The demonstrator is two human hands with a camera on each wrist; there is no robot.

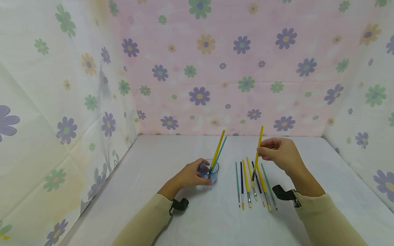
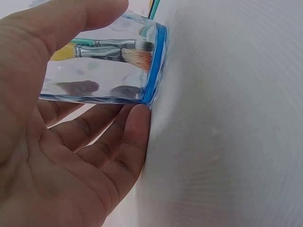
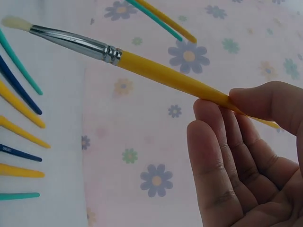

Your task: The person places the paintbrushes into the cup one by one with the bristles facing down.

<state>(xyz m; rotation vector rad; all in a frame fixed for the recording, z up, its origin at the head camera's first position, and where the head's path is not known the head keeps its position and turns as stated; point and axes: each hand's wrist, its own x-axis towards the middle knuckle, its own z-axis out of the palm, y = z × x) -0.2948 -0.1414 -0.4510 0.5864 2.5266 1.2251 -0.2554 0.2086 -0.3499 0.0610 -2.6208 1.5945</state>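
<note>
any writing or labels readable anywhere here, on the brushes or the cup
No text can be read for certain.
Dark blue brush handle: a tiny pale imprint near its end, too small and blurred to read.
Yellow brush pinched by the right hand: no marking visible.
Clear blue cup held by the left hand: no label visible.
Flowered cloth backdrop: only printed flowers.

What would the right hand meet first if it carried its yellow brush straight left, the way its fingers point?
Probably the two brush handles sticking out of the blue cup held by the left hand. The right hand looks higher than the cup rim, though depth is unclear.
</note>
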